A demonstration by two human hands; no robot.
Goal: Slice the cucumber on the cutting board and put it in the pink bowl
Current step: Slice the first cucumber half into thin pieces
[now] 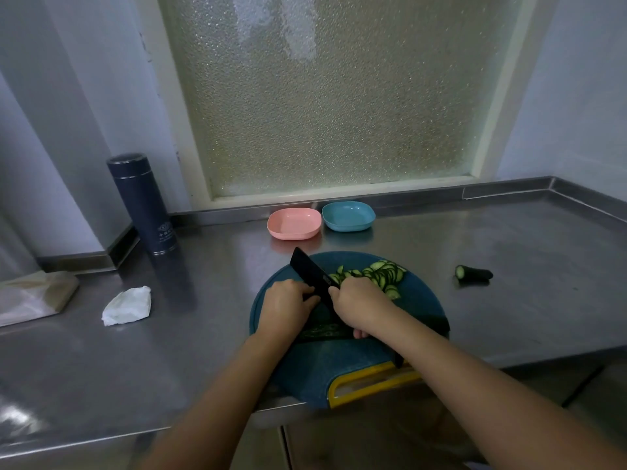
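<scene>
A round blue cutting board [417, 300] with a yellow handle lies at the counter's front edge. My right hand [359, 308] grips a black knife [310, 268], whose blade points up and to the left. My left hand [288, 308] is curled just left of the blade, over the left part of the dark green cucumber [322, 333] lying across the board under both hands. Several thin cucumber slices [381, 273] are piled at the board's far side. The pink bowl [293, 223] stands behind the board near the wall, with nothing in it.
A blue bowl [348, 216] stands right of the pink one. A cut cucumber end [473, 273] lies on the steel counter to the right. A dark flask [144, 205], a crumpled tissue [127, 305] and a bag [34, 296] are to the left.
</scene>
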